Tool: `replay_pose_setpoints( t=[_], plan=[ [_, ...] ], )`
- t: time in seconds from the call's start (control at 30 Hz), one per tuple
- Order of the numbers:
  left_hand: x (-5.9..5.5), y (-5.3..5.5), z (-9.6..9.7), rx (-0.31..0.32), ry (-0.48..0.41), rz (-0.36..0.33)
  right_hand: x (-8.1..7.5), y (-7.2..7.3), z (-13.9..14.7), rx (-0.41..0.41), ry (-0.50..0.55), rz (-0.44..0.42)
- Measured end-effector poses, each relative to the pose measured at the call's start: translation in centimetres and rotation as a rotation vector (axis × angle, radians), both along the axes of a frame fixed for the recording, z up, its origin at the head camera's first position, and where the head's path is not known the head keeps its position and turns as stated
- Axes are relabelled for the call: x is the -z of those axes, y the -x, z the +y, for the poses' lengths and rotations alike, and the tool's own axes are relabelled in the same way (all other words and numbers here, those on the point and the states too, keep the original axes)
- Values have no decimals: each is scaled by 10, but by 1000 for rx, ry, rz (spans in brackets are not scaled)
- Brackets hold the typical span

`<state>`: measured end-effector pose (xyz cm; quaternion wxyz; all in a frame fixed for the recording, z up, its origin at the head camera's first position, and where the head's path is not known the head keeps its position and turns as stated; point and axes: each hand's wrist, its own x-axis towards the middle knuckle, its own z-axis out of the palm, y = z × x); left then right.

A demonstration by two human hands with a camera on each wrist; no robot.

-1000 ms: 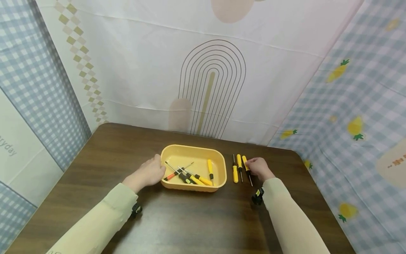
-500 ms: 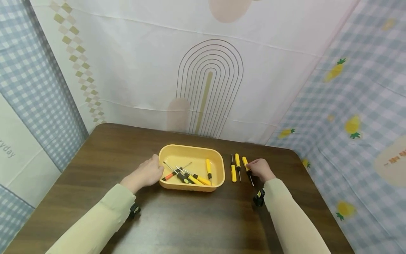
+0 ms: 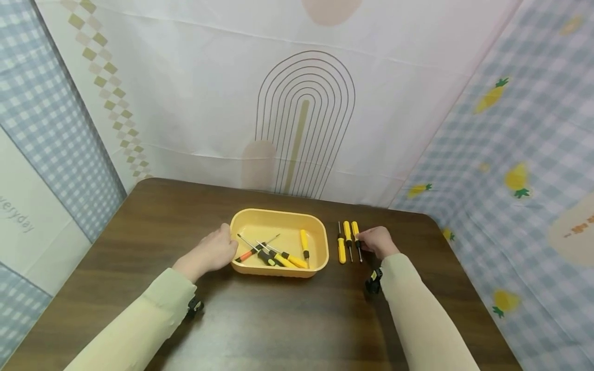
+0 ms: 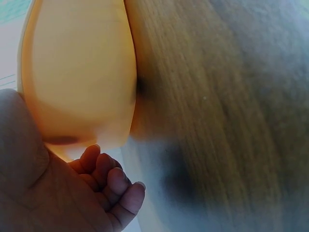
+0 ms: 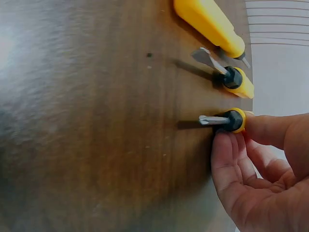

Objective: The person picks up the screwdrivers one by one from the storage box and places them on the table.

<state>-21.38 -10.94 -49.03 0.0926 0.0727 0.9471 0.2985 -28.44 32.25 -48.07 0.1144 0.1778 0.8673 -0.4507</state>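
Note:
At the left end of a shallow yellow tray (image 3: 271,224), my left hand (image 3: 214,251) holds the rim; in the left wrist view its fingers (image 4: 118,183) curl below the tray's wall. My right hand (image 3: 378,241) pinches a yellow-and-black screwdriver (image 3: 355,228) between thumb and fingers, tip toward me. The right wrist view shows its cross-shaped tip (image 5: 210,120) close over the table. Left of it lie a flat-tipped screwdriver (image 3: 347,229) with its tip toward me and another screwdriver (image 3: 342,252) pointing away, roughly side by side.
Inside the tray several screwdrivers lie crossed, one with an orange handle (image 3: 245,256). A yellow one (image 3: 304,241) lies apart at the tray's right. All stand on a dark wooden table (image 3: 278,319), with a patterned cloth (image 3: 195,103) hanging behind its far edge.
The pinched screwdriver has turned from a slant and shifted left, closer to and more nearly parallel with the middle one. My left hand has stayed on the tray's rim.

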Motion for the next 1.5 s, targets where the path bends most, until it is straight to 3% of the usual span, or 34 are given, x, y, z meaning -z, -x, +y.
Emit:
replay_pose_setpoints(
  t=[0.1,0.5,0.73,1.5],
  plan=[
    [0,-1,1,-3,-2,-11,0,1,-2,22,20,-8],
    [2,1,1,-7,-7,-2,1,4,-1,-15,26,-39],
    [1,1,0,-11,-1,-9,4,6,-2,40,16,-64],
    [0,0,1,-13,11,-7,6,0,-2,61,46,-40]
  ],
)
